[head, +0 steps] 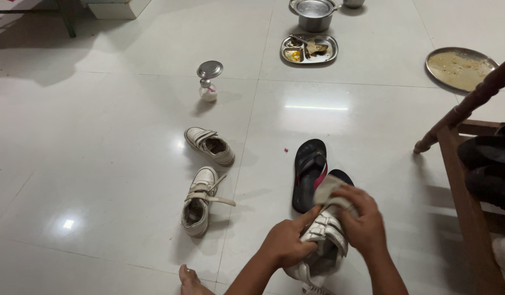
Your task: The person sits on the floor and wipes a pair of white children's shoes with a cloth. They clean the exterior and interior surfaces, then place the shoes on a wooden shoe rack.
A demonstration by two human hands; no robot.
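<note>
Low in the middle of the view, just above the glossy white tiled floor (127,164), sits a white strap shoe (322,240), its fastening straps crossing the top. The left hand (285,243) wraps its side from the left, thumb over the straps, holding it firmly. The right hand (364,221) presses a grey-beige cloth (330,188) against the shoe's front, fingers closed on it. The shoe's heel runs off the bottom edge, and the hands cover much of it. Just beyond lies a black flip-flop (308,169); two more white shoes (203,186) lie well to the left.
</note>
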